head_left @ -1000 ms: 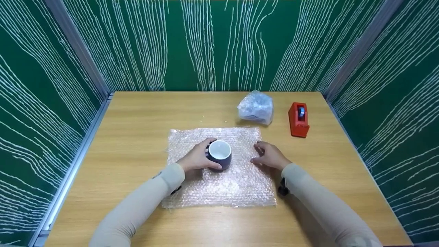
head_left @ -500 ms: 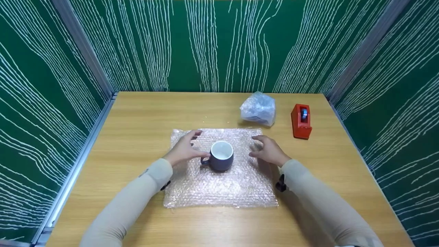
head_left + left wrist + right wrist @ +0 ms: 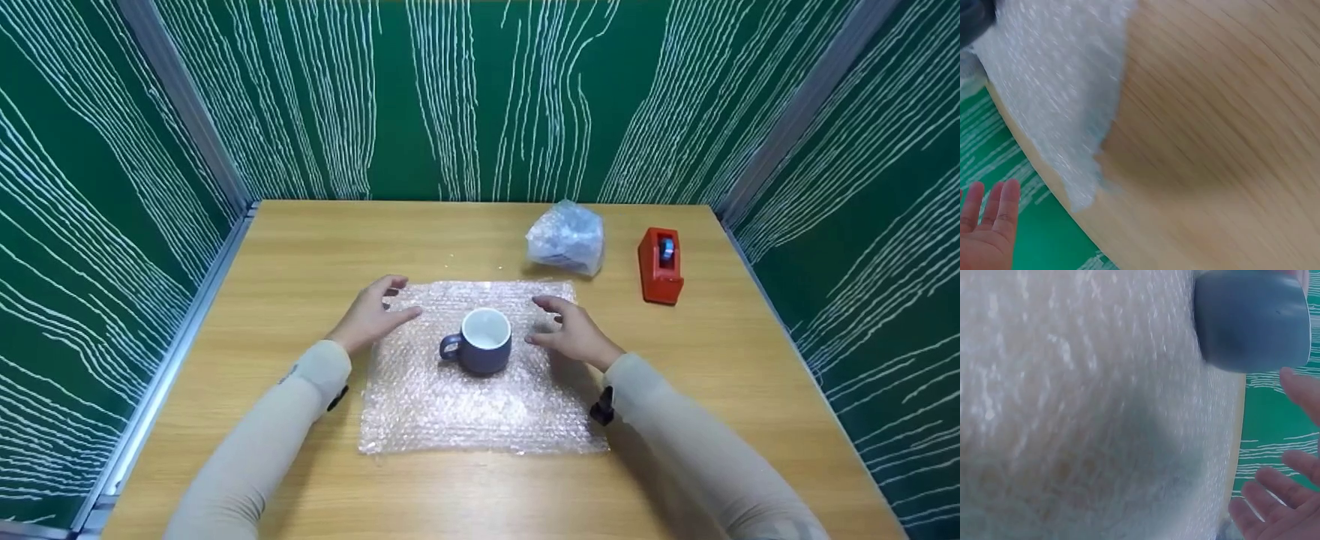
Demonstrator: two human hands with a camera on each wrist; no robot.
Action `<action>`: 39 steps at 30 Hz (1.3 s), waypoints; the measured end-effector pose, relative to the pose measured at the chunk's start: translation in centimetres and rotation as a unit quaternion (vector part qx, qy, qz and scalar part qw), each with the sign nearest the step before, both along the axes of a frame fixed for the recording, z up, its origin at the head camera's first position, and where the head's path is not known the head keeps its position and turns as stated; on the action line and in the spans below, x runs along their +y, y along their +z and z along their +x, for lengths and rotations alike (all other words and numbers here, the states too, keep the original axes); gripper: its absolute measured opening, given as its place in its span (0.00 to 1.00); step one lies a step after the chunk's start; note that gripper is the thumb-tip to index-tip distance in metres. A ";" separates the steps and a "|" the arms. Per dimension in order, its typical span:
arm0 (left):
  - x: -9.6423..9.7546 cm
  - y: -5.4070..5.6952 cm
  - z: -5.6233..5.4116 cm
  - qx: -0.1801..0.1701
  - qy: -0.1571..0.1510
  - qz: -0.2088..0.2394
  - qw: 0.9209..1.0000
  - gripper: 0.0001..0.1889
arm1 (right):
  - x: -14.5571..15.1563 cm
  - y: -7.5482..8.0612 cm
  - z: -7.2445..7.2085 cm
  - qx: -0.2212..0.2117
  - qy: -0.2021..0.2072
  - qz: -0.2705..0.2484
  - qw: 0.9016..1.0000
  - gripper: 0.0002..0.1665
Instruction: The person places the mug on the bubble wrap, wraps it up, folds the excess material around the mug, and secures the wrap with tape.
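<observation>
A dark blue-grey mug [image 3: 484,352] with a white inside stands upright on a sheet of bubble wrap [image 3: 427,405], its handle turned to the left. My left hand [image 3: 373,313] hovers over the sheet's left edge, apart from the mug, with fingers spread and nothing in them. To the mug's right, my right hand [image 3: 574,334] is held over the bubble wrap, thumb and fingers parted toward the mug. In the right wrist view the thumb appears close to the mug [image 3: 1252,320]. The left wrist view catches only the fingers [image 3: 1008,208] of my left hand.
A bundle wrapped in bubble wrap [image 3: 566,238] sits at the back right of the wooden table [image 3: 330,247]. Right of it stands a red tape dispenser [image 3: 660,266] with a blue roll. Green panels with white lines [image 3: 480,97] enclose the table's back and sides.
My left hand has let go of the mug and drawn back to the left, baring the handle. My right hand has shifted slightly left toward the mug.
</observation>
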State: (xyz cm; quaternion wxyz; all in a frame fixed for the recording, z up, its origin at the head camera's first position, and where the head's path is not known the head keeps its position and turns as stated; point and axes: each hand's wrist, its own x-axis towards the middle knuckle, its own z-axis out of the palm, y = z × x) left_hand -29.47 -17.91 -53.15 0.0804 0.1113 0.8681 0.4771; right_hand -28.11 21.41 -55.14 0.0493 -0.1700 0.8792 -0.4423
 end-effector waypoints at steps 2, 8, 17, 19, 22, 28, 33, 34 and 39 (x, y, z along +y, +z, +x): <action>-0.5 -0.3 -0.2 0.013 0.004 -0.002 1.000 0.36 | -0.3 -0.1 0.2 0.002 0.004 -0.015 1.000 0.44; -1.8 -0.8 -0.7 0.015 0.027 -0.011 0.999 0.34 | -1.1 -0.3 0.6 0.000 0.030 -0.042 0.999 0.48; -3.5 -1.8 -1.7 -0.031 0.052 -0.017 0.998 0.38 | -2.4 -0.1 0.9 0.002 0.072 -0.058 0.996 0.55; -3.6 -2.1 -2.0 -0.043 0.059 -0.012 0.997 0.39 | -2.7 -0.1 1.0 -0.001 0.078 -0.058 0.995 0.56; -3.7 -2.5 -2.3 -0.060 0.068 -0.006 0.996 0.41 | -3.3 -0.1 1.2 -0.008 0.082 -0.055 0.995 0.58; -3.0 -3.3 -2.8 -0.088 0.072 0.001 0.993 0.45 | -4.1 -0.3 1.3 -0.012 0.082 -0.067 0.994 0.58; -2.4 -3.5 -3.2 -0.097 0.095 0.016 0.991 0.45 | -4.7 -0.9 1.2 -0.012 0.086 -0.071 0.994 0.58; -2.3 -3.5 -3.2 -0.101 0.100 0.019 0.990 0.46 | -4.8 -1.0 1.2 -0.012 0.087 -0.068 0.994 0.58; -2.2 -3.6 -3.5 -0.109 0.117 0.030 0.987 0.47 | -5.3 -1.2 1.1 -0.017 0.086 -0.073 0.993 0.56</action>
